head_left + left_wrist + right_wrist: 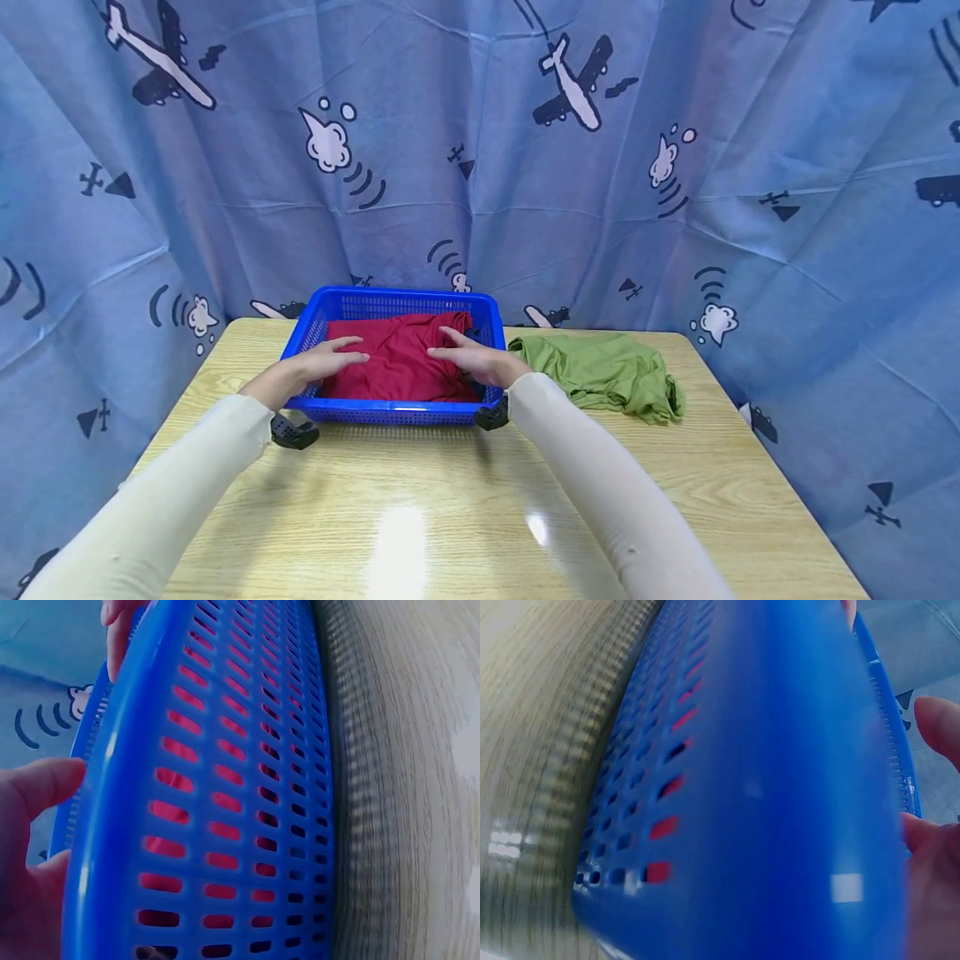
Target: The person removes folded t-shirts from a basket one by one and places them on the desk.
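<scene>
A blue plastic basket (390, 412) with slotted walls stands toward the back of the table. Inside it lies a red cloth (397, 354), roughly flat with some wrinkles. Something dark shows at the cloth's right edge, too covered to name. My left hand (321, 363) hovers over the basket's left part, fingers pointing inward and nothing gripped. Across from it, my right hand (480, 360) is over the right part with fingers extended. In the left wrist view the basket wall (225, 795) hides part of the left hand (34, 855); whether either hand touches the cloth I cannot tell.
To the right of the basket a green cloth (600, 371) lies loosely heaped on the wooden table (420, 483). A blue curtain (480, 167) printed with planes hangs behind the table. Black devices (294, 432) sit under both wrists, close to the basket's front wall.
</scene>
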Demonstrator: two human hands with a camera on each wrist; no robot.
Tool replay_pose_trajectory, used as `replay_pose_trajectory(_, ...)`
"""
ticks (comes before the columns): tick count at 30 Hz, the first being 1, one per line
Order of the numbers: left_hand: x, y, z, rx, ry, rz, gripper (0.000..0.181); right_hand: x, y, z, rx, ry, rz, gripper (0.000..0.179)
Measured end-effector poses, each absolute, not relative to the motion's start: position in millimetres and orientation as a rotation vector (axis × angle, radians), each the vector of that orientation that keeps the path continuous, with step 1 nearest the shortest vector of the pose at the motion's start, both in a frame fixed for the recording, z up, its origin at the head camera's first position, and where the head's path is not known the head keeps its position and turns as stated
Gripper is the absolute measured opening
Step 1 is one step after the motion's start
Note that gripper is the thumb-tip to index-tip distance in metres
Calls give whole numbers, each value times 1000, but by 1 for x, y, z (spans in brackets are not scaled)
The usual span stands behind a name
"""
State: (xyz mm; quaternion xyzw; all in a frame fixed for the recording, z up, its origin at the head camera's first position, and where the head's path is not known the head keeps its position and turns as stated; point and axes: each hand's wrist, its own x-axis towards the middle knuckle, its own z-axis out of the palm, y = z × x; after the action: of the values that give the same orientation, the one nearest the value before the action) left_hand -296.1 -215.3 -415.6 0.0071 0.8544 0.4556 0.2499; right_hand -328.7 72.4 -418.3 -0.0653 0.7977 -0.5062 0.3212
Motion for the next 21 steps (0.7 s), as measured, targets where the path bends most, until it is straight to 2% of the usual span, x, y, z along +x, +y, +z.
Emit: replay_pose_trajectory(21, -307, -219, -427, 116, 2180, 1310, 71, -333, 68, -417, -189, 2001, -1325, 70)
